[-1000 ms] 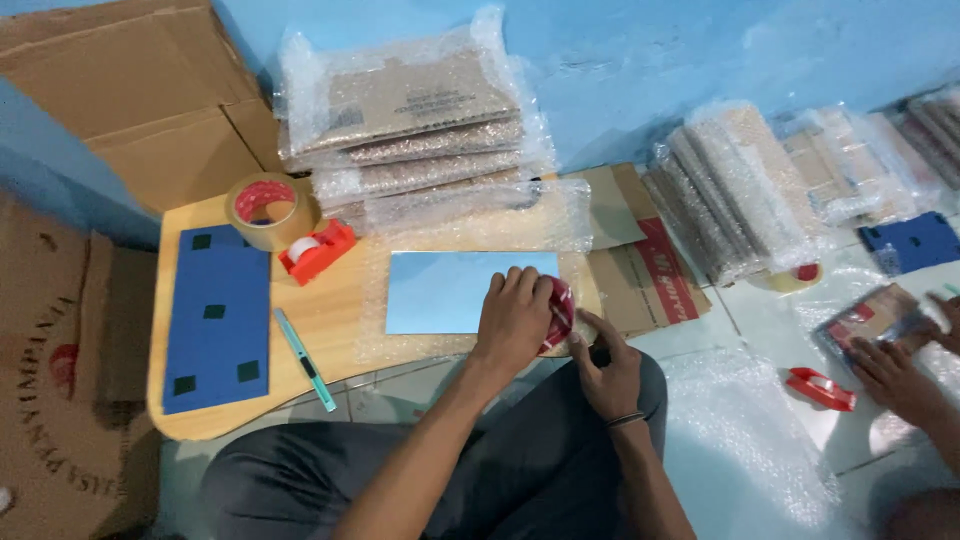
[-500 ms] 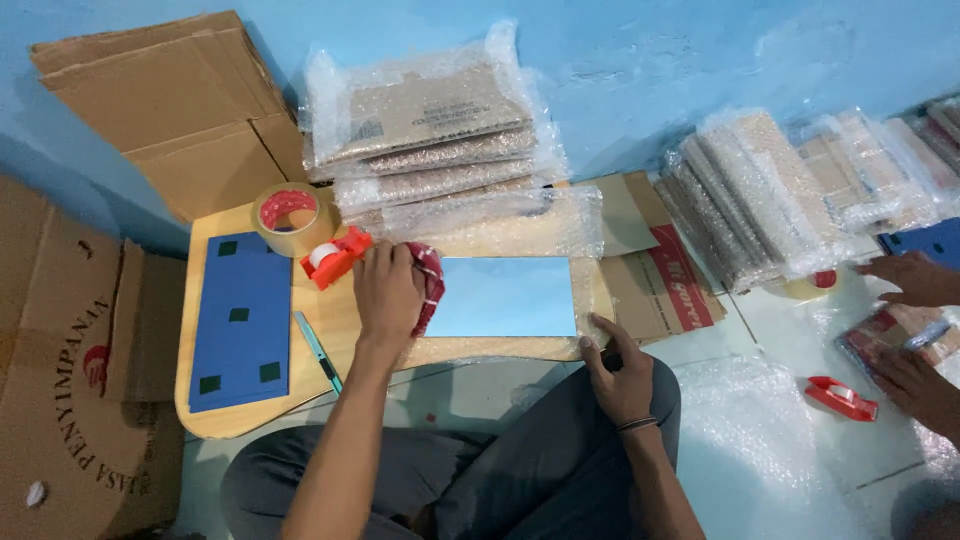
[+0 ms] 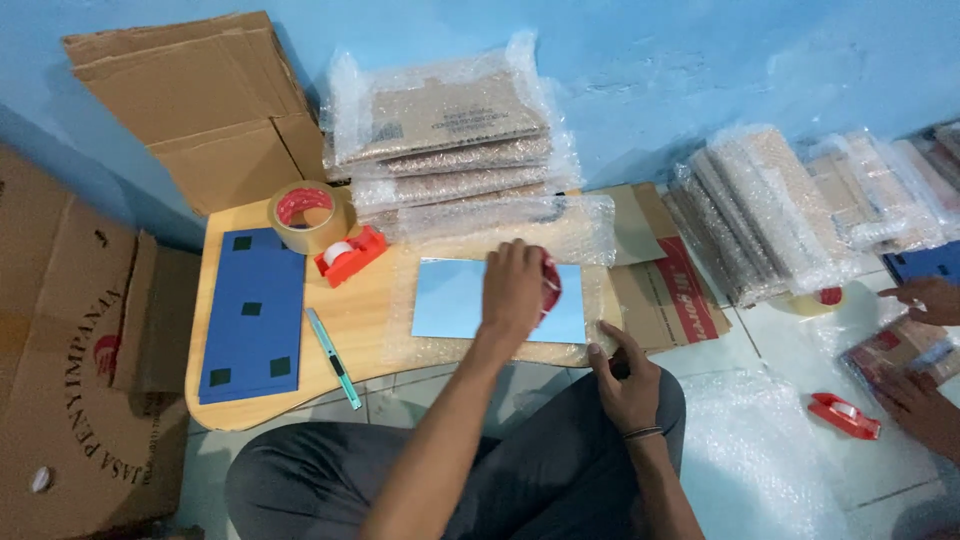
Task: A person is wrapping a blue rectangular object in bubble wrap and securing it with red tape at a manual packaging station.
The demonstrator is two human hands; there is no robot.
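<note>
My left hand (image 3: 513,292) is closed on a red tape dispenser (image 3: 551,284) and rests on the right part of a light blue panel (image 3: 450,300). The panel lies on a sheet of bubble wrap (image 3: 585,235) on a low wooden table (image 3: 365,315). At the table's right front corner my right hand (image 3: 628,380) has its fingers spread, fingertips pressing on the wrap's edge. It holds nothing.
The table also carries a dark blue board (image 3: 250,315), a brown tape roll (image 3: 305,215), a second red dispenser (image 3: 350,255) and a green cutter (image 3: 335,358). Bubble-wrapped packages (image 3: 450,140) are stacked behind. Cardboard boxes (image 3: 70,380) stand left. Another person's hands (image 3: 925,298) work at right.
My left hand, holding the dispenser, went from the panel's right end to its left end, then back toward the right. My right hand stayed at the table's right front corner.
</note>
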